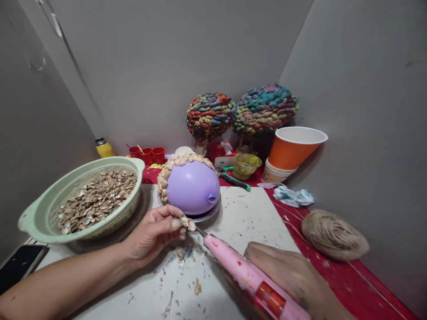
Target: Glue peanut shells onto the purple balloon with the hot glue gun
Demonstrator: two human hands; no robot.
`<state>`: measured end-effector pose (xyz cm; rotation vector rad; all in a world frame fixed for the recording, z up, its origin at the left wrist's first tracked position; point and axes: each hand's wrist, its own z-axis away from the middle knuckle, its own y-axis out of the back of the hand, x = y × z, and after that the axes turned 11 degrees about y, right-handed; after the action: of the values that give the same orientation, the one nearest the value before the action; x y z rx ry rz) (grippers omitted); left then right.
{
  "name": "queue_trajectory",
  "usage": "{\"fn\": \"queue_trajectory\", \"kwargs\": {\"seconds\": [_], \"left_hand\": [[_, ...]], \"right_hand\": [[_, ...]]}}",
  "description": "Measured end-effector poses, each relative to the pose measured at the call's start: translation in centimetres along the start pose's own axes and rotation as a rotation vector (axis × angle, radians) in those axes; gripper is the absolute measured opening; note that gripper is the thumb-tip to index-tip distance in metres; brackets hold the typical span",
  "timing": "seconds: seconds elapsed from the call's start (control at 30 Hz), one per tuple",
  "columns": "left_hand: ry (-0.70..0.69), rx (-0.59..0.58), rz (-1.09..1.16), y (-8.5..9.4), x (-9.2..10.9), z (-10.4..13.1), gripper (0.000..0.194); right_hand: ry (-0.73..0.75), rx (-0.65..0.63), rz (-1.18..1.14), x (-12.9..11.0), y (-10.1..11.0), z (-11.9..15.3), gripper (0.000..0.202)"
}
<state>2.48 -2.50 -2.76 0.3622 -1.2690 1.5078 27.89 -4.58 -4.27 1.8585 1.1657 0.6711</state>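
Between the thumb and fingers of my left hand (158,231) is a half peanut shell (188,223), its hollow side showing. My right hand (283,271) is wrapped around a pink glue gun (247,275), whose nozzle points at the shell and seems to touch it. Just beyond them a purple balloon (193,186) lies on its side on a shallow round dish (203,218), its knot facing me. Rows of tan shells (163,178) cover the balloon's far and left sides. A loose shell piece (197,287) lies on the white board (240,213) below.
On the left stands a green colander (140,191) full of shells, with a phone (22,266) near it. Behind are red cups (158,154), two colorful shell-covered balls (211,116), pliers (235,181) and an orange paper cup (293,149). A twine bundle (334,234) lies right.
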Motion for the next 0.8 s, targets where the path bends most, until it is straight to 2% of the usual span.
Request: {"fn": "queue_trajectory", "kwargs": {"seconds": [0.17,0.37,0.6,0.8], "left_hand": [[-0.001,0.002,-0.003,0.0,0.0,0.0,0.023],[-0.003,0.001,-0.003,0.1,-0.2,0.0,0.022],[-0.002,-0.002,0.004,0.1,0.0,0.0,0.022],[-0.001,0.001,-0.001,0.0,0.0,0.0,0.023]], "right_hand": [[-0.148,-0.006,0.019,-0.9,0.3,-0.4,0.031],[0.013,-0.023,0.014,-0.3,0.2,-0.3,0.024],[-0.09,-0.018,-0.067,-0.3,0.2,0.2,0.026],[0.003,-0.044,-0.169,0.6,-0.2,0.8,0.026]]}}
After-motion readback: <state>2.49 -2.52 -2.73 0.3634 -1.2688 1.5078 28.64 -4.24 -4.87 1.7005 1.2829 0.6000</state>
